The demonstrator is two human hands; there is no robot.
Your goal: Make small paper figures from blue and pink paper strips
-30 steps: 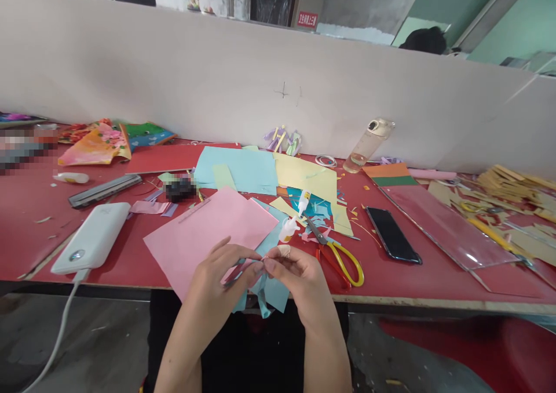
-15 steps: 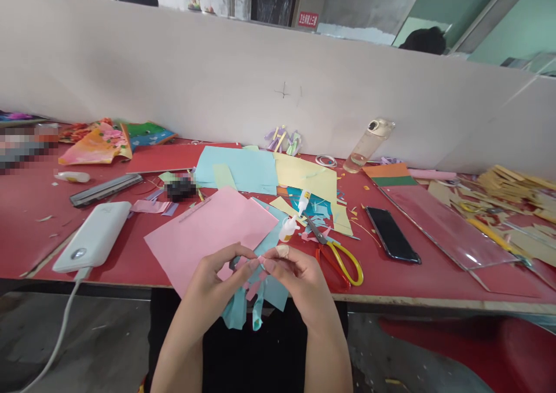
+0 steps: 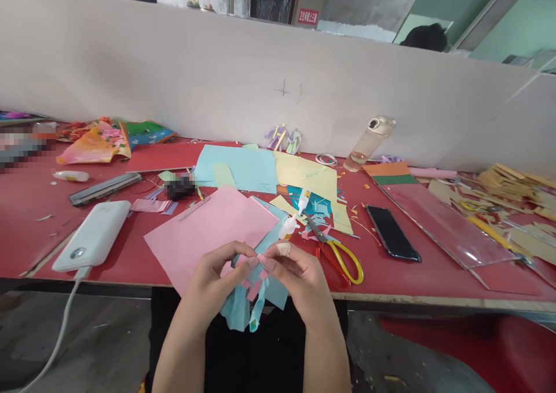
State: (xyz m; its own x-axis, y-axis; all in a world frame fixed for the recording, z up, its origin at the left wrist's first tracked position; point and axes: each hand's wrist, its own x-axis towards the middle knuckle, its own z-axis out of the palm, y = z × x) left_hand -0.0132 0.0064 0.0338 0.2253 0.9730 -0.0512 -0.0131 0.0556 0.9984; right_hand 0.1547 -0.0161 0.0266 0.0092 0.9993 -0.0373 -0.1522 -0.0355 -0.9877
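Close together at the table's front edge, my left hand (image 3: 223, 274) and my right hand (image 3: 293, 271) pinch a small paper figure between thumbs and fingertips. Pink strips (image 3: 254, 290) and pale blue folded paper (image 3: 237, 310) hang from it below my fingers. Its upper part is mostly covered by my fingertips. A bandage wraps one finger of my right hand. Behind my hands lie a pink sheet (image 3: 208, 228) and part of a blue sheet (image 3: 275, 291). Scissors (image 3: 332, 245) with yellow and red handles rest beside my right hand, near white glue bottles (image 3: 288, 227).
A black phone (image 3: 393, 235) and a pink transparent folder (image 3: 443, 222) lie to the right. At the left are a power bank (image 3: 93, 236) with a cable and a grey stapler-like tool (image 3: 105, 189). A water bottle (image 3: 367, 146) leans by the white partition (image 3: 208, 80).
The hanging blue strip has swung slightly left, and the pink strips show a little more below my fingers. Both hands keep the same pinch.
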